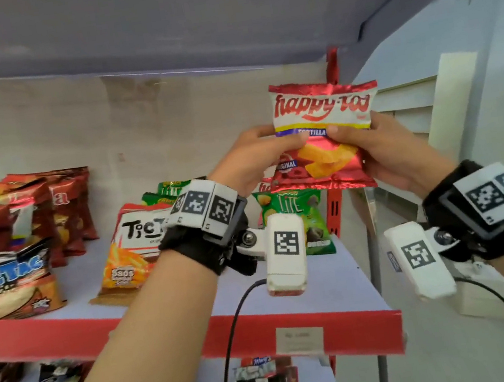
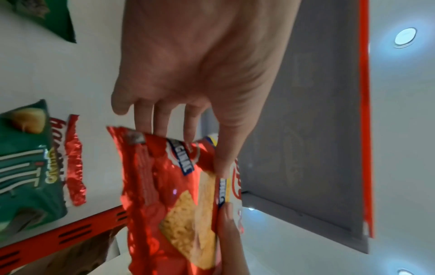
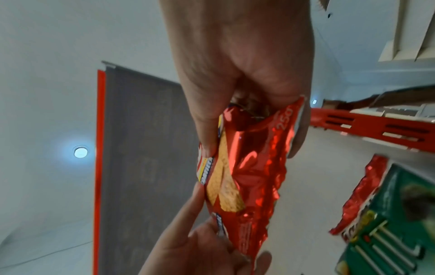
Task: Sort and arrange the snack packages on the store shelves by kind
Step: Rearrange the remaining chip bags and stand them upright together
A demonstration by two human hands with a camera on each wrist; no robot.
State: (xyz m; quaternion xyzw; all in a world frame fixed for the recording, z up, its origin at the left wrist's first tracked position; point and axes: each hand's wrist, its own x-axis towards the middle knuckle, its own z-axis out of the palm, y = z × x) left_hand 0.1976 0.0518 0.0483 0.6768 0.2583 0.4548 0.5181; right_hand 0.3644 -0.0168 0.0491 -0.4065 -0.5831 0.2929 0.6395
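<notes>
Head view, left to right: glossy dark-red crinkled bags [image 1: 60,206] stand in a row on the shelf [image 1: 291,286], then a flat orange-and-white Tic Tac packet [image 1: 132,251] lies tilted on its smooth pale surface. The left hand [image 1: 252,155] pinches the left side of a shiny red foil Happy Tos bag [image 1: 324,134], thumb on the front, fingers behind. That puffy, crimped-edged bag is held upright above a green Lite packet [image 1: 296,213]. The right hand [image 1: 391,147] grips its right side likewise.
</notes>
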